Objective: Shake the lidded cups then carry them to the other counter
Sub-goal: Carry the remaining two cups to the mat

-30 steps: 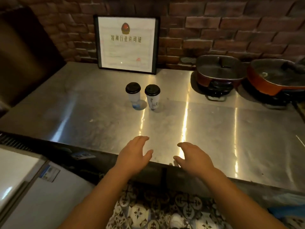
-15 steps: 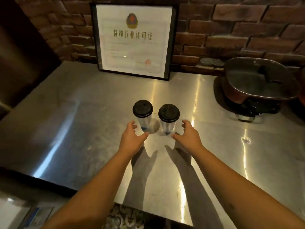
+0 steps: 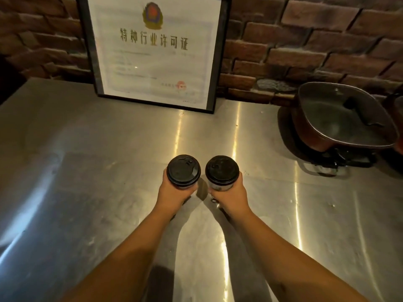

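Dim, warm light. Red-brown brick wall [image 3: 305, 40] ran behind counter. Stainless steel counter [image 3: 87, 171] showed bright streaked reflections. Black-framed certificate [image 3: 152, 51] with gold Chinese characters stood on counter, leaning against wall. Dark square pan with glass lid [image 3: 340, 118] sat at right on burner.

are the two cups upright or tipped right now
Upright. Both clear cups, the left cup and the right cup, show round black lids facing up, each gripped by left hand and right hand.

A framed certificate [image 3: 152, 51] leans on brick wall [image 3: 305, 40] beside a lidded pan [image 3: 340, 118].
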